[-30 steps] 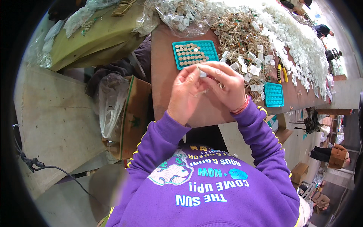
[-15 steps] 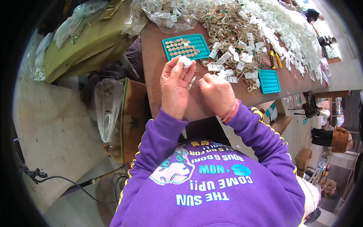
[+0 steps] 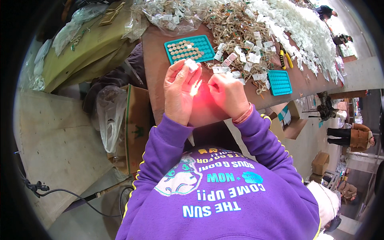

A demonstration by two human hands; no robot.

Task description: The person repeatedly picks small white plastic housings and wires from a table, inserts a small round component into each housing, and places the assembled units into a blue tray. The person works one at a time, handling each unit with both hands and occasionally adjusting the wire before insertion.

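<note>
My left hand (image 3: 178, 91) is raised over the brown table, with thumb and fingers pinching a small white plastic box (image 3: 192, 65). Beside its palm a thin strand of lights (image 3: 195, 88) glows warm white and red. My right hand (image 3: 228, 95) is closed just to the right, fingertips pinched toward the strand; what lies between them is hidden. Beyond the left hand, a teal tray (image 3: 207, 44) carries rows of silver coin cells (image 3: 185, 50). A heap of thin tangled wire strands (image 3: 228, 30) with small white boxes lies past the right hand.
Right of the heap are yellow-and-black cutters (image 3: 285, 59) and a second teal tray (image 3: 280, 83) near the table edge. A mound of white plastic pieces (image 3: 298, 36) covers the far right. A cardboard box (image 3: 138, 120) with a clear bag (image 3: 110, 116) stands left.
The strand beside my left palm has lit up and casts a red glow on the hands and table. Both hands keep nearly the same pose; the whole view has shifted slightly.
</note>
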